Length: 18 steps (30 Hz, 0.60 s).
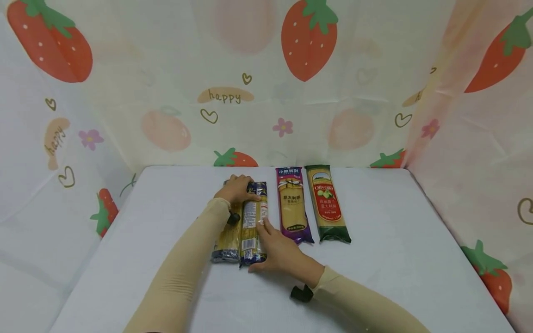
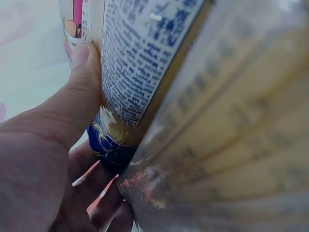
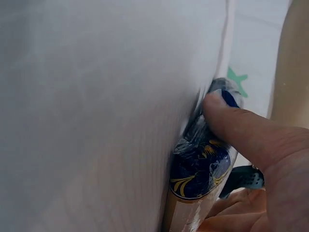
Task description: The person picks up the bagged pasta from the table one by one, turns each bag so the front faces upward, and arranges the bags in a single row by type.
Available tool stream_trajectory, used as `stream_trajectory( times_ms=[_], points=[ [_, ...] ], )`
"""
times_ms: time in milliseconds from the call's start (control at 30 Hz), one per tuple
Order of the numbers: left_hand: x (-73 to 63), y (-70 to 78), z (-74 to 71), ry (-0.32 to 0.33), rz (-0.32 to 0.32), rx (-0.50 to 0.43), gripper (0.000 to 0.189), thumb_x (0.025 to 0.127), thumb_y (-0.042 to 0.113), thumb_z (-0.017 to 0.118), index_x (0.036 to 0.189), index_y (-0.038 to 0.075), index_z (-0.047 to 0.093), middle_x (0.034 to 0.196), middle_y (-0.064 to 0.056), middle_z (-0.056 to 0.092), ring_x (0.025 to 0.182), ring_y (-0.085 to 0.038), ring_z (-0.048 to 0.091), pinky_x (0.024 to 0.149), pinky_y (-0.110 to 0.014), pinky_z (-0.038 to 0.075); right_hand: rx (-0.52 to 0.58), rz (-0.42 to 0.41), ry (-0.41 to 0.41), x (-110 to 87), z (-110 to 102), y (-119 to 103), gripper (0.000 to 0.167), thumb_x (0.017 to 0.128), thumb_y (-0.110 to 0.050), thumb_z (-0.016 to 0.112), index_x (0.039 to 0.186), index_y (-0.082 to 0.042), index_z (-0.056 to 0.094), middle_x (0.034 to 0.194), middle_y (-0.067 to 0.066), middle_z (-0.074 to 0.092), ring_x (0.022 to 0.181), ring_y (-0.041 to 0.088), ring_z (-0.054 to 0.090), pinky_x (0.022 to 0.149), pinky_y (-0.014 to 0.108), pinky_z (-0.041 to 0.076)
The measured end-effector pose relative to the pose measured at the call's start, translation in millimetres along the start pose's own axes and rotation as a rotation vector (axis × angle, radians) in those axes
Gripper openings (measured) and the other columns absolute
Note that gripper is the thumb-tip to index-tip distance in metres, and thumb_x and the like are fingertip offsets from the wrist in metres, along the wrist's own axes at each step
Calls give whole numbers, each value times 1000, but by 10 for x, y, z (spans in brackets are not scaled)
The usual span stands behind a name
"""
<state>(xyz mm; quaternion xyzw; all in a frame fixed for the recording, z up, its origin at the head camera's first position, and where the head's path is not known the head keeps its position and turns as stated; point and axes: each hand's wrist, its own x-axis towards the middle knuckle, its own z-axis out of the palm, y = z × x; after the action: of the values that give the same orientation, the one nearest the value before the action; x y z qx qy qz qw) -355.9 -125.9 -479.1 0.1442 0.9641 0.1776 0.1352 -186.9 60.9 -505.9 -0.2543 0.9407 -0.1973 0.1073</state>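
Observation:
A blue-ended spaghetti packet [image 1: 250, 226] lies label-side up on the white table, its barcode toward the near end. At its far end, my left hand [image 1: 238, 188] holds it, the thumb along its side in the left wrist view. My right hand [image 1: 281, 249] grips its right side and near end. In the right wrist view the thumb presses the crinkled blue end [image 3: 200, 169]. Directly to the left lies a second clear-wrapped pasta packet [image 1: 228, 240], partly hidden under my left hand and wrist; its pale strands fill the right of the left wrist view.
Right of my hands lie a purple pasta packet [image 1: 293, 203] and a green-and-red Olivoila spaghetti packet [image 1: 328, 203], side by side. A strawberry-print curtain [image 1: 266, 125] encloses the back and sides of the white table [image 1: 387, 268].

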Motion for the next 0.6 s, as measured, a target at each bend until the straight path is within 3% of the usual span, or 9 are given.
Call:
stream_trajectory(
  times_ms=[267, 600],
  points=[
    [31, -26, 40, -10, -9, 1, 81, 99, 52, 76, 160, 7, 48, 157, -16, 52, 149, -41, 37, 124, -60, 34, -40, -25, 17, -25, 11, -3, 113, 82, -52, 92, 168, -7, 34, 173, 28, 24, 150, 44, 46, 112, 52, 53],
    [44, -54, 26, -13, -12, -31, 82, 96, 56, 78, 158, 9, 50, 160, -18, 50, 152, -42, 35, 123, -62, 34, 68, -6, -31, -38, -60, 38, 113, 77, -45, 96, 167, -9, 38, 174, 26, 22, 150, 43, 46, 116, 52, 49]
  ],
)
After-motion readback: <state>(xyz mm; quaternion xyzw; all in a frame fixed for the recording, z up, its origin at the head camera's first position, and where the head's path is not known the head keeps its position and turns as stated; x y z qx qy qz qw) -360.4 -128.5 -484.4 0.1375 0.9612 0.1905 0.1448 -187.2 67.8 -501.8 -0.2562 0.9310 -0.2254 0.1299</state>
